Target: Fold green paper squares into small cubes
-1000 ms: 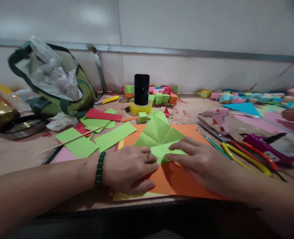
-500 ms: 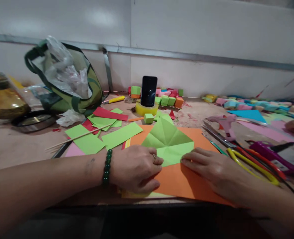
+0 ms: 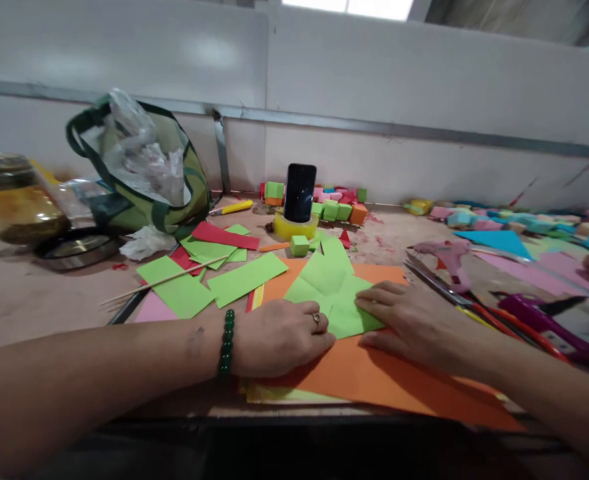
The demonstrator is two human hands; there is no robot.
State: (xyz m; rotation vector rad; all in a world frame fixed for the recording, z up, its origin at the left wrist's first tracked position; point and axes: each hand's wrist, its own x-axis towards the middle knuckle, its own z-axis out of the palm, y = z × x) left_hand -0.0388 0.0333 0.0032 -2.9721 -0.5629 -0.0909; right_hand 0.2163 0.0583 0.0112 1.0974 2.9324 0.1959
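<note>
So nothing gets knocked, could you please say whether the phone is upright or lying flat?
Upright: the phone stands on end, its lower end at the yellow tape roll.

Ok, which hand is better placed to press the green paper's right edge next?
Likely the right hand: its fingers touch the green paper at that edge; the left hand is nearer its left.

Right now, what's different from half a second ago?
Right hand moved away from the person, fingers now over the right side of the green sheet. The sheet's outline changed; exact fold unclear. Right forearm hides more of the yellow handle. Left hand stayed by the sheet's lower left; phone, bag unmoved.
</note>
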